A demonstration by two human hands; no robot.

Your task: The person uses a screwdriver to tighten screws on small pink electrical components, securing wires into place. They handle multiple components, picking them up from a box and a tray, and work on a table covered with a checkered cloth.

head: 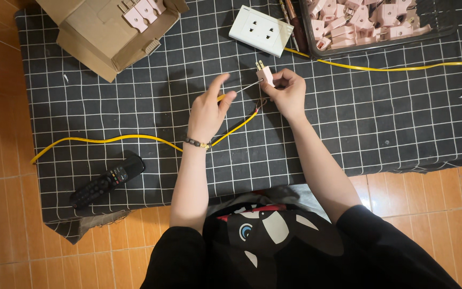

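A black cloth with white grid lines point(380, 123) is spread on the tiled floor, and a cardboard box point(108, 32) is placed at its far left corner. A dark tray of pink plugs point(375, 21) is seen at the far right, with a white socket point(261, 30) beside it. A yellow cable point(108, 139) is laid across the cloth. A black remote control point(108, 181) lies near the left edge. A pink plug point(266, 75) is gripped above the cloth by the right hand point(290, 93), and a thin screwdriver point(241, 89) is pinched by the left hand point(208, 112), its tip touching the plug.
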